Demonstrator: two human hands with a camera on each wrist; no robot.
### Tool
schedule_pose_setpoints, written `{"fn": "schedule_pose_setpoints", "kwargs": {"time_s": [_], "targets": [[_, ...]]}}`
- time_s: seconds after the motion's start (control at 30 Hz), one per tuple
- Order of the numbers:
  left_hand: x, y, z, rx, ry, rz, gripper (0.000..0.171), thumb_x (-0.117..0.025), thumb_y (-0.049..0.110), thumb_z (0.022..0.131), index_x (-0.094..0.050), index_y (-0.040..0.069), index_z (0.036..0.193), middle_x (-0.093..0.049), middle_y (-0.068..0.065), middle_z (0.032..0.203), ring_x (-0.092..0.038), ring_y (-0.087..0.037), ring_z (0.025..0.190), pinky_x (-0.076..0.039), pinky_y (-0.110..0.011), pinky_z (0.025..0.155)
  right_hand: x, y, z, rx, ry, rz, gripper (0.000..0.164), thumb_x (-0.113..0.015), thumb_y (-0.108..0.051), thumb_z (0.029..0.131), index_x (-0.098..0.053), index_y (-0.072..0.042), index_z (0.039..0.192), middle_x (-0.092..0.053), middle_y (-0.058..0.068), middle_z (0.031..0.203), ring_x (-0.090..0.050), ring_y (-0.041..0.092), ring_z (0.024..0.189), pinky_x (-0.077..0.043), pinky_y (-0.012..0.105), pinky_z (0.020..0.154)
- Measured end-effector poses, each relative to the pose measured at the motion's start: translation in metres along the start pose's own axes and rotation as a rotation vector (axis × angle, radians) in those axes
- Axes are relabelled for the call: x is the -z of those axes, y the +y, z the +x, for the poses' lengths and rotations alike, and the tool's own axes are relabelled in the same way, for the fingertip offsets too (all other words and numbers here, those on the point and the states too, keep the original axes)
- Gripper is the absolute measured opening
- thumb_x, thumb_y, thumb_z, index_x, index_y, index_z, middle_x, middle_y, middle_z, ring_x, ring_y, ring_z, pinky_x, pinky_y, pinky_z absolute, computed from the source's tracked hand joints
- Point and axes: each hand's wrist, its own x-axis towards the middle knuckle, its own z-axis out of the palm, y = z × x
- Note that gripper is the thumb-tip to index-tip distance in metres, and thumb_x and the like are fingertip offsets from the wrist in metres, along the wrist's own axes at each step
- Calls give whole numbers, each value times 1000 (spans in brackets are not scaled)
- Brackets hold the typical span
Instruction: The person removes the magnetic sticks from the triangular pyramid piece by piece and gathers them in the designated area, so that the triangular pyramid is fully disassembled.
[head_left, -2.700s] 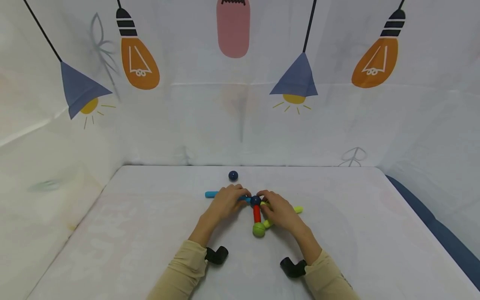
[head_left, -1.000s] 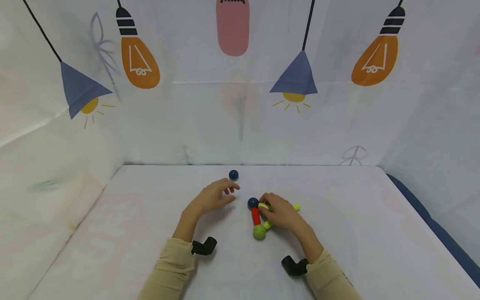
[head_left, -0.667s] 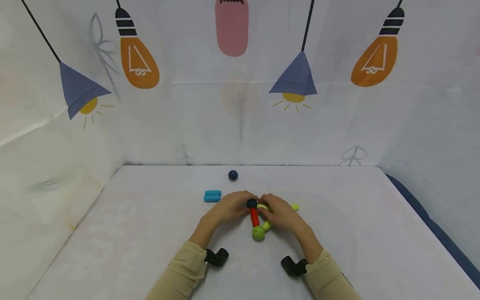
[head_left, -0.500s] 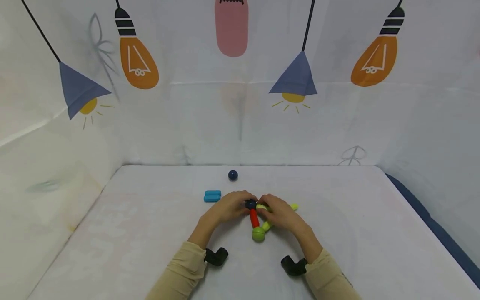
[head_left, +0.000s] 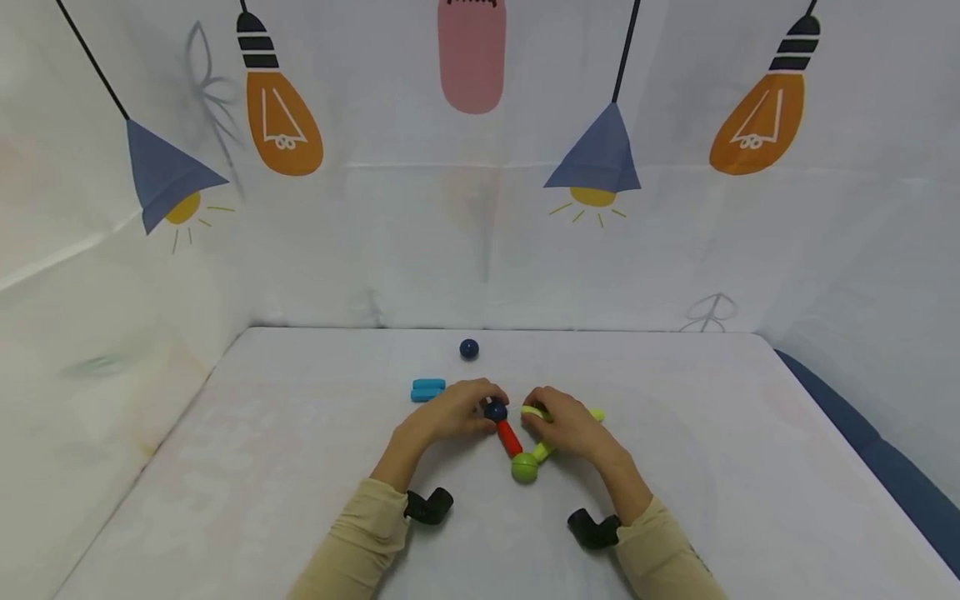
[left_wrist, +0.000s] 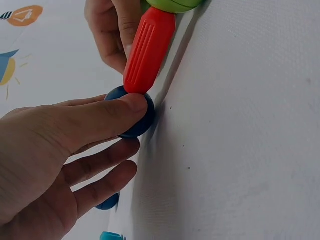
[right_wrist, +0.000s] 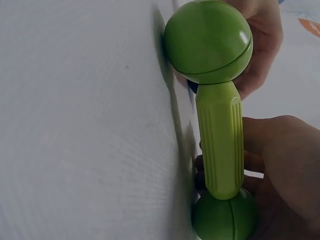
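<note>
My left hand (head_left: 453, 412) pinches a dark blue ball (left_wrist: 144, 121) between thumb and fingers, its other fingers spread loosely. From that ball a red ridged rod (head_left: 509, 438) runs to a green ball (head_left: 524, 468) on the table. A yellow-green rod (right_wrist: 220, 140) joins this ball to a second green ball (right_wrist: 227, 217) beside my right palm. My right hand (head_left: 570, 425) curls its fingers over another yellow-green rod (head_left: 534, 412), whose end shows between thumb and fingertips. One more yellow-green end (head_left: 597, 414) sticks out past the knuckles; the joint between is hidden under the hand.
Two short blue rods (head_left: 428, 385) lie side by side left of my left hand. A loose dark blue ball (head_left: 468, 349) sits near the table's back edge. Black elbow-shaped pieces (head_left: 429, 507) project from both wrists. A printed white cloth wall (head_left: 420, 250) rises behind the white table (head_left: 315, 467).
My left hand left a blue rod beside another one, then took the dark blue ball. It has drawn that ball leftward from the yellow-green rod's end, slanting the red rod. The right hand barely moved.
</note>
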Motion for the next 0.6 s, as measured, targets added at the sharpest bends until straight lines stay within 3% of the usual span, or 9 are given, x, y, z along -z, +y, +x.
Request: {"fn": "schedule_pose_setpoints", "kwargs": {"time_s": [0.3,0.43,0.6], "targets": [[-1,-2,0,0,-22,-20,37,-70,16,86,-60,13,122,-63,0,112,-58,-13,96,-49,-27,86,3,-19,-4,16,69,-139,19,-64,-26,89,-63,-16,105,-56,-5,86,-50,10,77,-43,27,68],[-1,-3,0,-15,-13,-23,38,-69,14,85,-60,11,122,-63,-2,115,-59,-13,97,-49,-27,87,5,-32,-8,47,-7,-137,14,-64,-28,89,-63,-15,96,-55,-7,76,-48,9,68,-41,24,62],[-1,-4,0,-58,1,-12,36,-68,13,86,-60,10,121,-64,-3,112,-59,-14,95,-49,-28,85,2,-39,-13,44,-133,-158,20,-65,-34,88,-59,-14,88,-51,-7,66,-46,8,59,-36,23,52]]}}
